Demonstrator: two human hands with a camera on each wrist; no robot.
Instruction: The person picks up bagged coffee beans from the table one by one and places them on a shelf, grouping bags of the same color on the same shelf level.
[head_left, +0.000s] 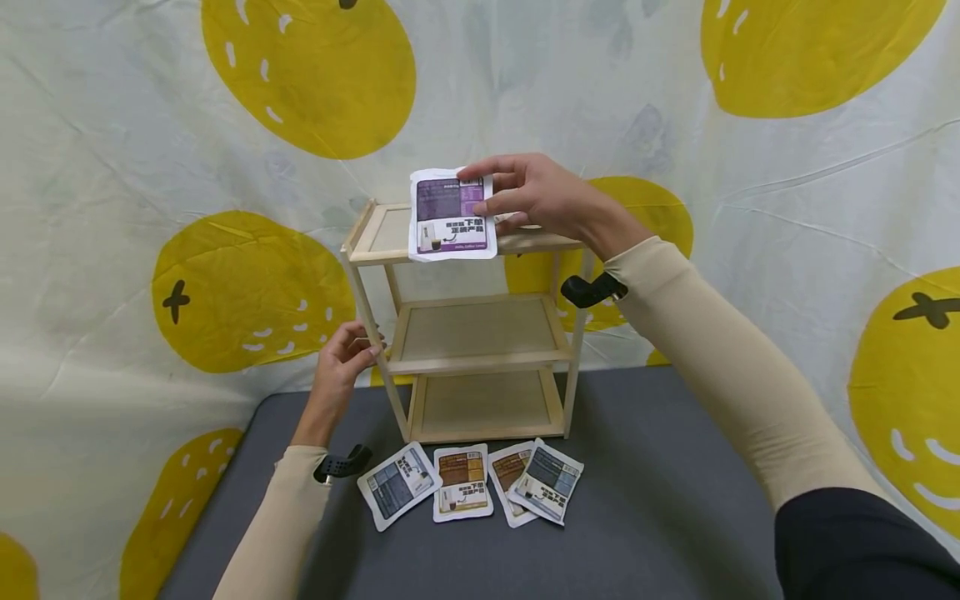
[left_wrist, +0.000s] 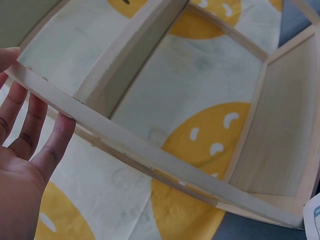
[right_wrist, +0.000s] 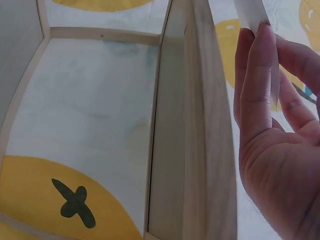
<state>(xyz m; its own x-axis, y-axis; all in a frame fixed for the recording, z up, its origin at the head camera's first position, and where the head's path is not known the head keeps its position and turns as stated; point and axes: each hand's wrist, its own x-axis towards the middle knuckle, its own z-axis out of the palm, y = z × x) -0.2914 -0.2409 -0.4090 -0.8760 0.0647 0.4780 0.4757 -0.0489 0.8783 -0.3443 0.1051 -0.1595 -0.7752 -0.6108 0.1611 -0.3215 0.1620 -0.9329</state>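
A small three-tier wooden shelf rack [head_left: 480,333] stands upright at the back of a grey surface. My right hand [head_left: 543,198] pinches a flat white sachet with a purple printed panel [head_left: 442,200] by its right edge, above the rack's top tier. In the right wrist view the sachet [right_wrist: 252,15] is seen edge-on between thumb and fingers, beside the rack's top rail [right_wrist: 212,125]. My left hand [head_left: 337,375] holds the rack's left front post. The left wrist view shows the thumb and fingers around that post [left_wrist: 140,143], close to the middle tier.
Several more sachets lie in front of the rack: a blue-grey one [head_left: 397,487] at left, a brown one [head_left: 461,475], and at right a dark one [head_left: 551,479] overlapping another brown one [head_left: 506,467]. Behind hangs a pale cloth [head_left: 525,83] with yellow fruit prints.
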